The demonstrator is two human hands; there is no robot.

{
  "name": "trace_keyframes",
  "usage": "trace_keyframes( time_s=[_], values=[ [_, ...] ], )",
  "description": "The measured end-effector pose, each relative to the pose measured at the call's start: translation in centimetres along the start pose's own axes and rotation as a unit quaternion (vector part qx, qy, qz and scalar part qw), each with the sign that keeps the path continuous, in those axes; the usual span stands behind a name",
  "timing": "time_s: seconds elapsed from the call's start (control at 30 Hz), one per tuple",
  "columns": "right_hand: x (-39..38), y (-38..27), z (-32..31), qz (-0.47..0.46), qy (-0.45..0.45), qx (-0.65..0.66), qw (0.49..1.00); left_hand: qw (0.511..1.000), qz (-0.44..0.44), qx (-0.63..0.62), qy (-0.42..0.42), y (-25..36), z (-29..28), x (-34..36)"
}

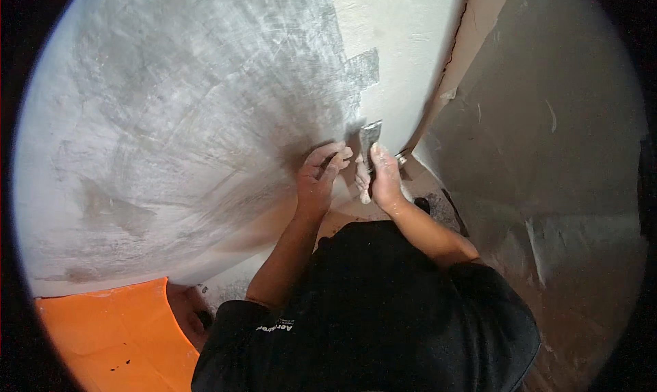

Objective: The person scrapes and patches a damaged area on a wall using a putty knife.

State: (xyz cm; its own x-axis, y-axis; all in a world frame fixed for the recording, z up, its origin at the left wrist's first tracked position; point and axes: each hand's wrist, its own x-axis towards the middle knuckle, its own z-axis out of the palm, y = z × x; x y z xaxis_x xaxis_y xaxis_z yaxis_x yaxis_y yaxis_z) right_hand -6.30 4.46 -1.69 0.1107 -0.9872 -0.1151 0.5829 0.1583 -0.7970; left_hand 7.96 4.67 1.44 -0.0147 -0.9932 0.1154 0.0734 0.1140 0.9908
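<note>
My right hand (pixel 387 176) is closed round the handle of a putty knife (pixel 370 136). The knife's flat metal blade points up, its face smeared with grey. White dust or filler coats the fingers of both hands. Just to the left, my left hand (pixel 320 171) is half curled, thumb and fingers apart, with nothing visible between them. Its fingertips point toward the knife without touching it. Beyond both hands is a wall (pixel 226 84) coated in streaky grey, with a pale uncoated strip (pixel 390 43) on its right side.
A dark grey sheet-like surface (pixel 547 118) rises on the right. A cracked, ragged edge (pixel 452 53) runs down between it and the pale strip. An orange sheet (pixel 116 334) lies at the lower left. Speckled floor (pixel 233 286) shows beside my left arm.
</note>
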Motion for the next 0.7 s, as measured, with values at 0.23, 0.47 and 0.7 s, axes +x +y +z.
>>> trace_keyframes(
  time_s=[0.23,0.47,0.7],
  values=[
    [-0.6,-0.3,0.3,-0.017,-0.009,-0.086,0.996,0.995,-0.071,-0.045,0.048,0.0,0.0,-0.2],
    [-1.2,0.5,0.5,0.016,-0.004,-0.038,0.999,0.997,-0.030,0.048,0.053,-0.2,0.4,-0.2],
    [0.7,1.5,0.6,-0.017,-0.041,-0.043,0.998,0.988,-0.060,0.087,0.110,-0.4,-0.4,-0.1]
  ],
)
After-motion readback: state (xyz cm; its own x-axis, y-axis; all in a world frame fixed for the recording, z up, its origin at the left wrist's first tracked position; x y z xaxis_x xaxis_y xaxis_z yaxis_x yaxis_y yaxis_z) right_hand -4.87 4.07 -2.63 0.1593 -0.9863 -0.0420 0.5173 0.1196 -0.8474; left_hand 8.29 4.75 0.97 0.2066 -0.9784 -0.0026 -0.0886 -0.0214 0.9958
